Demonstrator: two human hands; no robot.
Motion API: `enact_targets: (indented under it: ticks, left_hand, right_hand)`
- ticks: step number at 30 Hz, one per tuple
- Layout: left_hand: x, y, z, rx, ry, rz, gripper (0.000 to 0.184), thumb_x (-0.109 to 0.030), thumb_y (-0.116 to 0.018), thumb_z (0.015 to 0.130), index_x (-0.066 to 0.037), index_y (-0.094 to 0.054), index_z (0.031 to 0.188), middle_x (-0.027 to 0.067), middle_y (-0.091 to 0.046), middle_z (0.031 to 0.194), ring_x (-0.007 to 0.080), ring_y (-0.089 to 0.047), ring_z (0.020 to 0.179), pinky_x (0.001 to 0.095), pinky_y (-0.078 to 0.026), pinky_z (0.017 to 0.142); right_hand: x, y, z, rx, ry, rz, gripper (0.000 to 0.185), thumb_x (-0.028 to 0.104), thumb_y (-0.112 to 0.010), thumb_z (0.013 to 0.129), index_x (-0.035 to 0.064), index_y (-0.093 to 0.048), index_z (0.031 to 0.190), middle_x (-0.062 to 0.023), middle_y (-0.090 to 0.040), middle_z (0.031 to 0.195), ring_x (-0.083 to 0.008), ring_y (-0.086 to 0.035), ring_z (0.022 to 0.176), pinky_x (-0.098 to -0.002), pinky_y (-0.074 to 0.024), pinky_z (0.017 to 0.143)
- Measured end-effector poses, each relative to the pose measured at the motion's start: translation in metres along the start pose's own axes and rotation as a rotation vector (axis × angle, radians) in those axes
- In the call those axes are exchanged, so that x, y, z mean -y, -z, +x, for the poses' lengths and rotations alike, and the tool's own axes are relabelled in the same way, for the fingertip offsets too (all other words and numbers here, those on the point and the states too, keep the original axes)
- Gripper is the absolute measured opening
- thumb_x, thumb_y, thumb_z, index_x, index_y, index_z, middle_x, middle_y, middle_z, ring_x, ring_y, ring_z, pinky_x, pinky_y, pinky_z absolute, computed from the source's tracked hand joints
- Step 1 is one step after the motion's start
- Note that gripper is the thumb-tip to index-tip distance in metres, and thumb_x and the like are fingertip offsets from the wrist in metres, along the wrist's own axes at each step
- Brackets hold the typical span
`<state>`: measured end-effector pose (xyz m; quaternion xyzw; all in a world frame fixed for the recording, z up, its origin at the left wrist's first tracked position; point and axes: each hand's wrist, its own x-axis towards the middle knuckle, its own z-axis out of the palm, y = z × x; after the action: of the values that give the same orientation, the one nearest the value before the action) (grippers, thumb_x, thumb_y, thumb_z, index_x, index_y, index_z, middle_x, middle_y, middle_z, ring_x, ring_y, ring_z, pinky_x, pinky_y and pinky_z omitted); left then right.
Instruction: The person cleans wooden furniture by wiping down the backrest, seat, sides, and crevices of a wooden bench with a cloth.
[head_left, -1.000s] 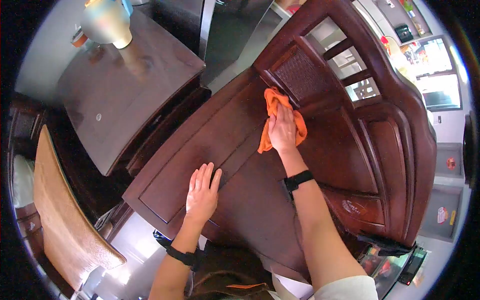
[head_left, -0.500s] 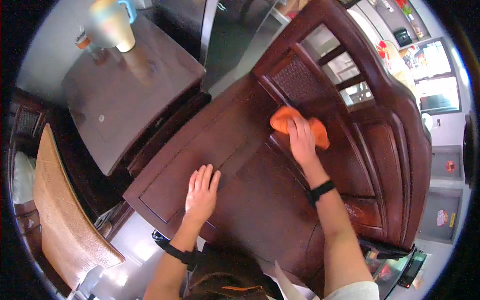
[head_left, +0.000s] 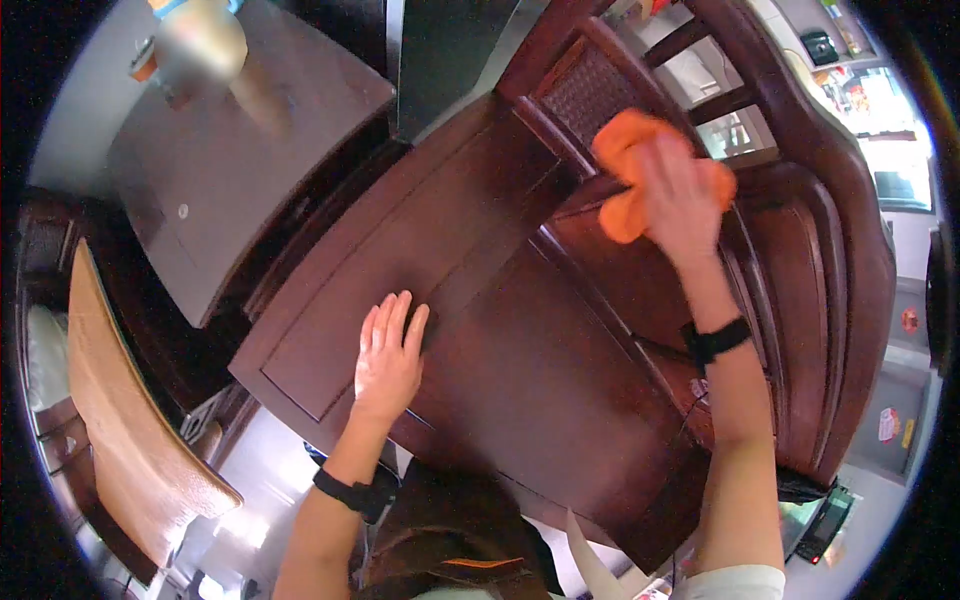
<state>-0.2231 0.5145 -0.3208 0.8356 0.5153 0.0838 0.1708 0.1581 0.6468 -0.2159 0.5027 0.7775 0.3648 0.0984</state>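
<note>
Since the orange cloth (head_left: 628, 150) bunches and flops so readily around the fingers, I'd call it light and soft, with hardly any stiffness and nothing fragile about it. It's over at the backrest (head_left: 665, 285), just beside the textured panel (head_left: 588, 95), though blur makes it hard to say how much of it touches wood. The right hand (head_left: 685, 205) has hold of it, fingers laid over the top and fabric lobes poking out around them; can't tell how tight that grip is. Best place to hold it imo is the bunched middle, since a loose corner would probably just flap about. The left hand (head_left: 388, 365) has nothing in it: palm down on the wooden seat (head_left: 480, 250), fingers nearly straight and a bit apart. That seat looks smooth, dark reddish-brown with a soft sheen, so cloth should slide easily there. The backrest is fussier, with raised moulding (head_left: 560, 140), a curved panel (head_left: 790, 260) and chunky bars (head_left: 720, 107) between square gaps.
</note>
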Motion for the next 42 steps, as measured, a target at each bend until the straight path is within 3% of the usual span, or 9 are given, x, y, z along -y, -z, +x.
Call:
enact_targets:
  ticks: [13, 17, 20, 26, 28, 30, 34, 38, 42]
  left_hand:
    - [-0.001, -0.002, -0.001, -0.071, 0.002, -0.013, 0.071, -0.011, -0.074, 0.067, -0.009, -0.042, 0.131, 0.0136, -0.032, 0.14, 0.033, -0.03, 0.131, 0.0479, -0.026, 0.108]
    - [-0.001, -0.003, -0.006, -0.08, -0.002, 0.006, 0.071, -0.013, -0.074, 0.067, -0.009, -0.041, 0.131, 0.0132, -0.033, 0.139, 0.032, -0.029, 0.131, 0.0463, -0.025, 0.11]
    - [0.005, -0.008, -0.009, -0.122, -0.038, 0.049, 0.07, -0.014, -0.073, 0.069, -0.009, -0.041, 0.131, 0.0131, -0.033, 0.139, 0.0315, -0.029, 0.132, 0.0454, -0.024, 0.11]
    - [0.004, 0.001, -0.024, -0.325, -0.071, -0.195, 0.054, -0.018, -0.074, 0.07, -0.007, -0.053, 0.118, 0.0148, -0.041, 0.134, 0.0338, -0.036, 0.128, 0.0462, -0.03, 0.107]
    - [0.006, 0.016, -0.045, -0.594, -0.038, -0.445, 0.05, -0.016, -0.075, 0.069, -0.006, -0.054, 0.113, 0.0165, -0.045, 0.129, 0.0368, -0.039, 0.125, 0.0458, -0.032, 0.104]
    - [0.007, 0.034, -0.091, -0.715, 0.111, -0.382, 0.042, -0.005, -0.068, 0.07, -0.004, -0.054, 0.11, 0.0189, -0.046, 0.126, 0.0381, -0.041, 0.122, 0.0466, -0.034, 0.1]
    - [0.035, -0.001, -0.16, -0.965, 0.747, -0.312, 0.055, 0.005, -0.046, 0.081, 0.002, -0.032, 0.134, 0.0229, -0.027, 0.143, 0.0372, -0.028, 0.131, 0.0458, -0.021, 0.108]
    - [0.057, -0.036, -0.175, -0.965, 1.138, -1.45, 0.059, -0.044, -0.031, 0.099, 0.0, -0.033, 0.139, 0.0108, -0.039, 0.139, 0.0226, -0.036, 0.127, 0.0326, -0.025, 0.107]
    - [0.067, -0.066, -0.177, -0.984, 1.23, -1.241, 0.065, -0.051, -0.037, 0.096, 0.002, -0.042, 0.132, 0.01, -0.049, 0.128, 0.0203, -0.047, 0.113, 0.0305, -0.034, 0.1]
  right_hand:
    - [0.149, -0.134, -0.028, -0.108, -0.321, -0.092, 0.052, 0.018, -0.042, 0.086, -0.0003, -0.039, 0.135, -0.0112, -0.035, 0.145, -0.0267, -0.029, 0.135, -0.0528, -0.0038, 0.111]
    - [0.132, -0.113, -0.055, -0.011, -0.152, -0.216, 0.05, 0.019, -0.044, 0.086, -0.0005, -0.043, 0.132, -0.0115, -0.035, 0.144, -0.0277, -0.03, 0.135, -0.0499, -0.0087, 0.112]
    - [0.095, -0.12, -0.083, 0.012, 0.226, 0.262, 0.047, 0.016, -0.05, 0.081, -0.0042, -0.049, 0.124, -0.0184, -0.046, 0.133, -0.0303, -0.04, 0.128, -0.0434, -0.0279, 0.109]
    - [0.135, -0.07, 0.037, -0.003, -0.381, 1.183, 0.046, 0.024, -0.047, 0.091, -0.0048, -0.044, 0.126, -0.0259, -0.041, 0.134, -0.0386, -0.036, 0.127, -0.0479, -0.0267, 0.107]
    - [0.167, -0.068, 0.057, -0.02, -0.349, 0.739, 0.047, 0.027, -0.042, 0.094, -0.0035, -0.041, 0.129, -0.0243, -0.036, 0.139, -0.0374, -0.035, 0.129, -0.0475, -0.028, 0.105]
    - [0.209, -0.043, 0.049, 0.075, -0.141, 0.501, 0.049, 0.025, -0.048, 0.09, -0.003, -0.042, 0.129, -0.0259, -0.037, 0.138, -0.0375, -0.034, 0.129, -0.0497, -0.0281, 0.104]
    - [0.313, 0.144, 0.026, 0.025, 0.134, 1.039, 0.052, 0.022, -0.056, 0.082, -0.0044, -0.046, 0.125, -0.0296, -0.037, 0.136, -0.0475, -0.031, 0.128, -0.0595, -0.0212, 0.105]
    - [0.375, 0.204, 0.011, -0.04, 0.524, 1.479, 0.039, 0.023, -0.055, 0.084, 0.0053, -0.056, 0.119, -0.023, -0.04, 0.137, -0.0376, -0.032, 0.132, -0.0557, -0.0187, 0.108]
    - [0.304, 0.141, 0.084, 0.018, 0.294, 1.13, 0.031, 0.023, -0.056, 0.08, 0.0015, -0.058, 0.102, -0.0203, -0.056, 0.114, -0.0378, -0.048, 0.111, -0.0504, -0.0365, 0.095]
